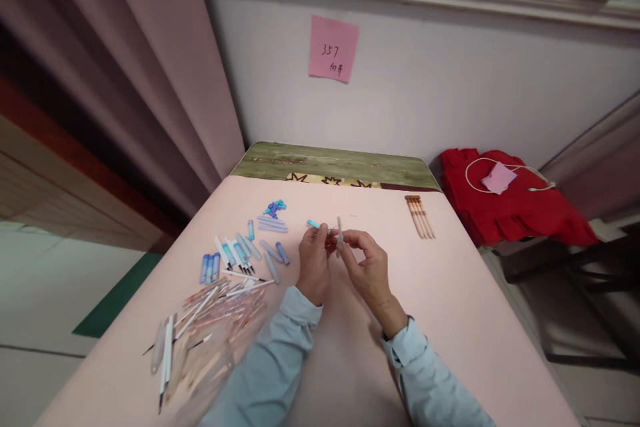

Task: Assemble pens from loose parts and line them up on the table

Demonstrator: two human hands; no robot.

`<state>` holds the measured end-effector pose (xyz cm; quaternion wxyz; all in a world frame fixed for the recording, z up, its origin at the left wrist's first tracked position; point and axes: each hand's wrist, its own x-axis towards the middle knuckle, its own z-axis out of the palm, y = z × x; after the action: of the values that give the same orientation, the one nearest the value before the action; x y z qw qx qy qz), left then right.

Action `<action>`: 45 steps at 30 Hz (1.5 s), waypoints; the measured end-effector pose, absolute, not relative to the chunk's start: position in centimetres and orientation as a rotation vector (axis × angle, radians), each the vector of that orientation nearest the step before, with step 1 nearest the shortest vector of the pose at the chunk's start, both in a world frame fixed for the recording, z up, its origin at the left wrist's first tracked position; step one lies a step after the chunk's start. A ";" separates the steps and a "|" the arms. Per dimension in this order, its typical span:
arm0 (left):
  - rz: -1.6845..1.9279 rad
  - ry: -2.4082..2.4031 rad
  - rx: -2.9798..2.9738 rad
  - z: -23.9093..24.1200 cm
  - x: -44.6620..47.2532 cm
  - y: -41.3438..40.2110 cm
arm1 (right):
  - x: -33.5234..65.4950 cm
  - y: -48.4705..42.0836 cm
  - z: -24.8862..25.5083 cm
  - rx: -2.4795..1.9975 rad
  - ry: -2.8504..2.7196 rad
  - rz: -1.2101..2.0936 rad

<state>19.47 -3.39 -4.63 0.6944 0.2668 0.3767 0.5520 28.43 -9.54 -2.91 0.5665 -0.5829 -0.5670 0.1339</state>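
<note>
My left hand (314, 263) is closed around a slim light-blue tube (313, 223), whose end sticks out above the thumb. Beside it, my right hand (369, 271) pinches a thin whitish translucent stick (339, 223) between thumb and fingers, held nearly upright. The fingertips of both hands almost meet, and the lower part of the stick is partly covered by them. On the left lie light-blue and lilac pen-like pieces (273, 223), blue cylinders (211, 268) and white sticks with dark tips (241, 257). What exactly these pieces are is too small to tell.
Nearer me on the left spreads a heap of pinkish sticks and clear wrapping (235, 310). A blue cluster of small pieces (275, 207) sits farther back. Several wooden sticks with brown ends (420, 217) lie right on the pink tabletop (450, 320). Beyond its right edge is a red cloth (520, 213).
</note>
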 end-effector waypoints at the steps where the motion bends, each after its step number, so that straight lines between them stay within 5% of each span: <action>1: 1.233 0.841 0.591 -4.4 19.3 -3.3 | 28.6 -9.6 -3.0 -1.387 -1.321 0.328; 29: 1.025 0.575 0.354 1.0 18.1 -3.0 | 29.4 -9.3 -5.0 -1.462 -1.289 0.417; 45: 1.015 0.646 0.400 0.2 18.3 -3.0 | 29.5 -9.2 -4.6 -1.432 -1.251 0.415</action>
<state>18.29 -2.96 0.20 0.8056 0.1871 0.3019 0.4741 29.54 -9.25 -4.59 0.5625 -0.6083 -0.5315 0.1762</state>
